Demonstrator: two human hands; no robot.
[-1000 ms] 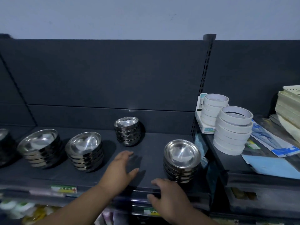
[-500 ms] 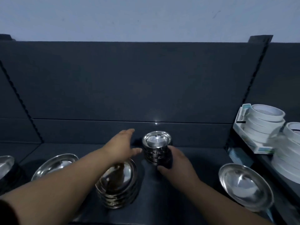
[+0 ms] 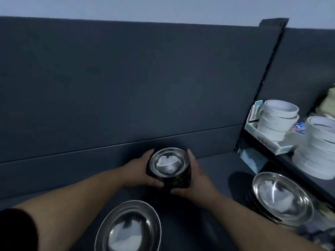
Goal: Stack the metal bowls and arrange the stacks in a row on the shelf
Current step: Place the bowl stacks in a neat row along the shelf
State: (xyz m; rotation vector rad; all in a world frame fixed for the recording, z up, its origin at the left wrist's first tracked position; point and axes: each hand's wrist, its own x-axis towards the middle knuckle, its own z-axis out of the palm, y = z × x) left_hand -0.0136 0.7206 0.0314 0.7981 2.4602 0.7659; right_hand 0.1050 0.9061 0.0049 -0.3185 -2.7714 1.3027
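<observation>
Two hands hold one small stack of metal bowls [image 3: 169,165] between them. From my remote seat I read the left hand [image 3: 139,171] as wrapped round the stack's left side, fingers behind and thumb at the near lower edge. The right hand [image 3: 197,180] mirrors it on the right side, its thumb also meeting the near base. Both grips are closed on the stack. I cannot tell whether its base rests on the shelf [image 3: 213,171] or is just clear of it. The stack is upright, mouth up, toward the rear of the shelf and near the dark back panel [image 3: 126,87]. A wider bowl stack [image 3: 128,229] lies nearer to me, between the two forearms and apart from the held one. Another wide bowl stack [image 3: 281,196] stands at the right end of the shelf, well clear of the right hand. Beyond the slotted upright [image 3: 268,69], the neighbouring bay carries a pile of white tape rolls [image 3: 277,120] in a white tray [image 3: 253,127]. A second pile of tape rolls [image 3: 319,147] stands just beside it, toward the right edge; a pale wall [image 3: 163,8] runs above the panel
</observation>
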